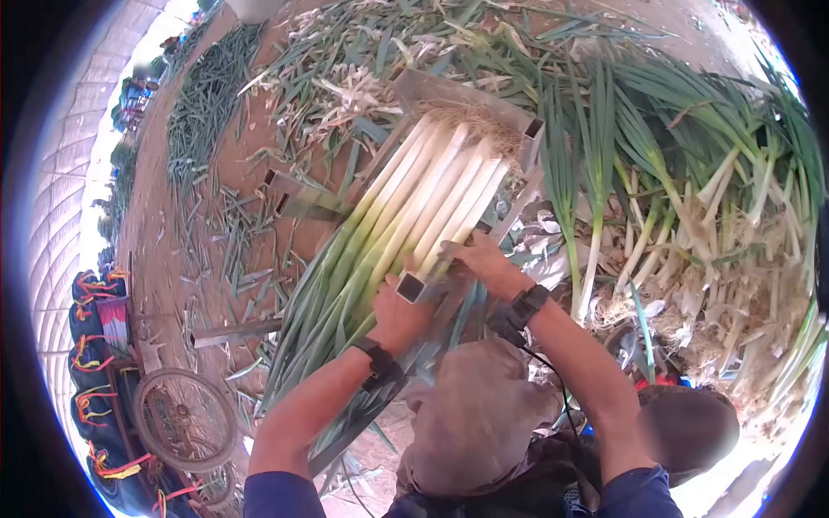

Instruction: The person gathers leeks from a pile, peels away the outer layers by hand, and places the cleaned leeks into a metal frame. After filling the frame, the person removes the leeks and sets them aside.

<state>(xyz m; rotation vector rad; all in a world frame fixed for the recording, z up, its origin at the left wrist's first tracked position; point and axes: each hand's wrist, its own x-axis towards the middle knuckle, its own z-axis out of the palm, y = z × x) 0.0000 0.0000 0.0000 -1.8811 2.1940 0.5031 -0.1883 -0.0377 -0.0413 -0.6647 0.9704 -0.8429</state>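
A row of long leeks (pixel 414 190) lies side by side in a metal frame (pixel 466 95), white root ends at the top, green leaves trailing to the lower left. My left hand (pixel 399 312) is at the near edge of the leeks, beside a square metal post end (pixel 410 287); its fingertips are partly hidden behind the post. My right hand (pixel 484 261) rests at the right side of the row, its fingers bent against the nearest white stalk. Each wrist wears a black band.
Loose leeks (pixel 639 173) with roots are heaped on the right. Cut green leaves (pixel 216 104) litter the ground at upper left. A spoked wheel (pixel 185 420) and dark bundles with coloured ties (pixel 95 380) stand at lower left. A person's dark cap (pixel 691 427) shows at lower right.
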